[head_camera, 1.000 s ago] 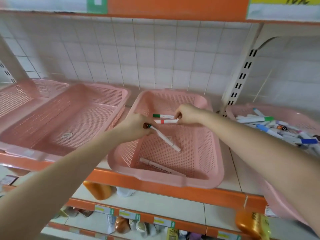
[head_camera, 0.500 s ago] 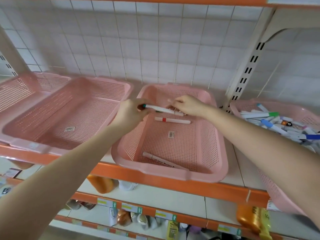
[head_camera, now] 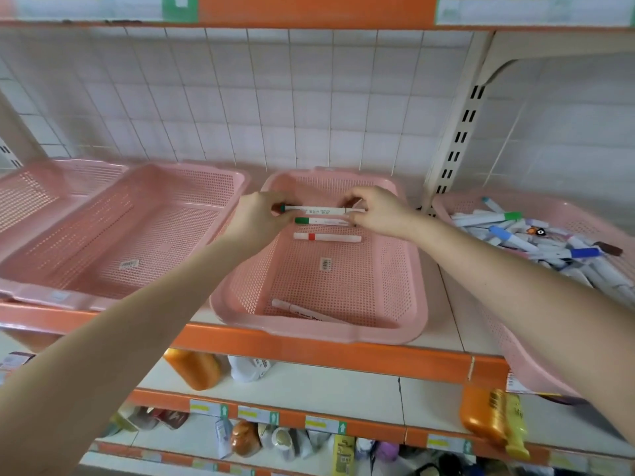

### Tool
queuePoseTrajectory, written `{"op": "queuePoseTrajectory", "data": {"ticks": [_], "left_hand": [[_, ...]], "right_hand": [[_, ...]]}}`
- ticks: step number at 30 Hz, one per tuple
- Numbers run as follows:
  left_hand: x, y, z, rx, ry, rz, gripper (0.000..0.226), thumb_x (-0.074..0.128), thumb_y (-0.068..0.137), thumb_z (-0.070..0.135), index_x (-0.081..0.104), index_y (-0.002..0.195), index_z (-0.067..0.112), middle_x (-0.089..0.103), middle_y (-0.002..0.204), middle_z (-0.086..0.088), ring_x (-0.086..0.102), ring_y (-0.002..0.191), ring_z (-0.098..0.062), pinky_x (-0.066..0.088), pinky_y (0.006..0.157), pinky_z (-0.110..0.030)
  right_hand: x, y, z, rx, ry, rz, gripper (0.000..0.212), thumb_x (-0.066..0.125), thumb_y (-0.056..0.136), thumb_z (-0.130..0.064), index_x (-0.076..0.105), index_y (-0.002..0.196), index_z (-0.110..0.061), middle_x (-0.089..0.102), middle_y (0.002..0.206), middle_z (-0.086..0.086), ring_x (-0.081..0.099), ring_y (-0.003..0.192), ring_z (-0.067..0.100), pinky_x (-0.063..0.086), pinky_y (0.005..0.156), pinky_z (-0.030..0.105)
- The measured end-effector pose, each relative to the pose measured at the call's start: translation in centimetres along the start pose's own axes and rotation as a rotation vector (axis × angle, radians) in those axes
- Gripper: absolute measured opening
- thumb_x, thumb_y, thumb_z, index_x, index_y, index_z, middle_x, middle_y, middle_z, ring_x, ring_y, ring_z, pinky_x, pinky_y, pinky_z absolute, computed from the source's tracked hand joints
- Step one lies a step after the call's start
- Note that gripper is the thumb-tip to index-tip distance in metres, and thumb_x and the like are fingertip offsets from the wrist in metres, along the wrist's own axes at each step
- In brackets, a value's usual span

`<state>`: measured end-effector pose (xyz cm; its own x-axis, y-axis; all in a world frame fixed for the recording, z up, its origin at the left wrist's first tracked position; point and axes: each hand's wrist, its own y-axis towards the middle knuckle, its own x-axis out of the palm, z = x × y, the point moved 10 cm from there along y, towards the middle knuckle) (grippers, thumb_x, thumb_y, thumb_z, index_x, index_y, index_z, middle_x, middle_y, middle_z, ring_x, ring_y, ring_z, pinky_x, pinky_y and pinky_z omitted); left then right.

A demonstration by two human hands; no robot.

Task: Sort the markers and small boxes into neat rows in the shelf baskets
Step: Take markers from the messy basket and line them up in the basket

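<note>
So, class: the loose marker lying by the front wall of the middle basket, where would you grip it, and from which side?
Grip the loose marker mid-barrel, from above. It lies flat and aslant close to the front wall of the basket, so a frontal reach is blocked. Its upper-left end sits clearer.

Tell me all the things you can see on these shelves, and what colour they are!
Held marker: one, white with a dark green tip, above the middle basket's back, held level by both hands.
Lying markers: three in the middle basket; green-capped, red-banded, one plain by the front wall.
Baskets: four, pink; middle, two on the left, right.
Marker pile: many, mostly white with green, blue and dark caps, in the right basket.
Bottles: several, orange and other colours, on the lower shelves.
Left hand: pinching the marker's left end.
Right hand: pinching its right end.
</note>
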<state>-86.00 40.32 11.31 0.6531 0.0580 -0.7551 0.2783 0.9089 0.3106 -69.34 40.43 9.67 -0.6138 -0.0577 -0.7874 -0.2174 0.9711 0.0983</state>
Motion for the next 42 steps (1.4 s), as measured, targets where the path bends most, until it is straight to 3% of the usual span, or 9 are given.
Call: {"op": "queuePoseTrajectory", "data": {"ticks": [6, 11, 16, 22, 26, 32, 35, 38, 42], "left_hand": [[1.7, -0.3, 1.5, 0.053, 0.112, -0.093, 0.019, 0.064, 0.088, 0.017, 0.071, 0.106, 0.012, 0.069, 0.099, 0.001, 0.054, 0.086, -0.008, 0.034, 0.071, -0.009], [4.4, -1.5, 0.5, 0.032, 0.260, -0.366, 0.018, 0.071, 0.083, 0.026, 0.074, 0.099, 0.017, 0.070, 0.095, 0.005, 0.057, 0.089, -0.006, 0.044, 0.088, -0.021], [5.5, -2.7, 0.2, 0.019, 0.269, -0.441, 0.016, 0.070, 0.083, 0.024, 0.073, 0.098, 0.019, 0.065, 0.086, 0.011, 0.057, 0.083, -0.002, 0.035, 0.065, -0.006], [5.7, -3.3, -0.7, -0.176, -0.170, -0.393, 0.015, 0.075, 0.079, 0.015, 0.070, 0.093, 0.012, 0.071, 0.082, 0.004, 0.068, 0.069, -0.004, 0.056, 0.066, -0.016], [5.6, -3.6, 0.0, -0.226, -0.382, -0.380, 0.014, 0.072, 0.081, 0.015, 0.068, 0.092, 0.007, 0.071, 0.079, 0.001, 0.069, 0.070, -0.007, 0.057, 0.068, -0.020], [2.0, -1.7, -0.7, -0.240, -0.559, -0.089, 0.027, 0.066, 0.087, 0.015, 0.061, 0.112, 0.008, 0.068, 0.096, -0.005, 0.068, 0.078, -0.011, 0.058, 0.066, -0.022], [2.4, -1.5, -0.3, -0.235, -0.593, -0.124, 0.027, 0.065, 0.087, 0.009, 0.061, 0.114, 0.006, 0.068, 0.096, -0.006, 0.069, 0.077, -0.008, 0.057, 0.065, -0.020], [3.2, -1.4, 0.1, -0.212, -0.560, -0.165, 0.019, 0.064, 0.086, 0.003, 0.065, 0.105, 0.001, 0.068, 0.086, -0.005, 0.068, 0.069, -0.004, 0.054, 0.062, -0.013], [1.9, -0.1, -1.3, -0.209, -0.528, -0.034, 0.013, 0.062, 0.087, 0.000, 0.066, 0.096, 0.009, 0.067, 0.085, -0.005, 0.066, 0.064, -0.001, 0.055, 0.064, -0.013]], "right_hand": [[0.2, -1.8, 1.0, 0.029, -0.062, -0.082, 0.020, 0.069, 0.085, -0.019, 0.066, 0.105, -0.020, 0.059, 0.092, -0.013, 0.053, 0.077, -0.005, 0.037, 0.063, 0.002], [2.9, -3.0, 1.0, 0.007, -0.199, -0.269, 0.022, 0.070, 0.084, -0.021, 0.070, 0.106, -0.022, 0.064, 0.094, -0.015, 0.054, 0.081, -0.006, 0.039, 0.069, 0.003], [3.8, -3.3, 0.6, -0.022, -0.231, -0.304, 0.029, 0.064, 0.087, -0.011, 0.068, 0.113, -0.022, 0.060, 0.098, -0.015, 0.052, 0.082, -0.006, 0.038, 0.066, 0.004], [0.9, -2.3, 1.0, 0.142, 0.715, -0.061, 0.010, 0.063, 0.087, -0.003, 0.065, 0.096, -0.006, 0.068, 0.095, 0.010, 0.067, 0.092, 0.021, 0.056, 0.085, 0.029], [0.4, -2.0, 0.0, 0.129, 0.947, 0.001, 0.008, 0.060, 0.088, 0.000, 0.064, 0.095, -0.003, 0.071, 0.085, 0.010, 0.070, 0.081, 0.021, 0.059, 0.077, 0.034], [0.6, -1.8, -1.1, 0.032, 0.427, -0.053, 0.022, 0.066, 0.086, -0.008, 0.067, 0.107, -0.013, 0.069, 0.085, -0.005, 0.069, 0.076, 0.004, 0.057, 0.071, 0.022], [1.4, -1.8, -1.6, 0.029, 0.321, -0.039, 0.020, 0.074, 0.080, -0.016, 0.058, 0.091, -0.022, 0.070, 0.081, -0.009, 0.068, 0.073, 0.003, 0.056, 0.063, 0.021], [1.0, -1.4, -1.5, 0.016, 0.274, 0.009, 0.029, 0.077, 0.077, -0.020, 0.049, 0.085, -0.024, 0.071, 0.087, -0.005, 0.068, 0.080, 0.009, 0.056, 0.072, 0.027], [2.0, -1.3, -0.7, 0.027, 0.026, -0.113, 0.031, 0.074, 0.080, -0.023, 0.061, 0.108, -0.020, 0.067, 0.090, -0.009, 0.063, 0.085, 0.005, 0.051, 0.081, 0.023]]}}
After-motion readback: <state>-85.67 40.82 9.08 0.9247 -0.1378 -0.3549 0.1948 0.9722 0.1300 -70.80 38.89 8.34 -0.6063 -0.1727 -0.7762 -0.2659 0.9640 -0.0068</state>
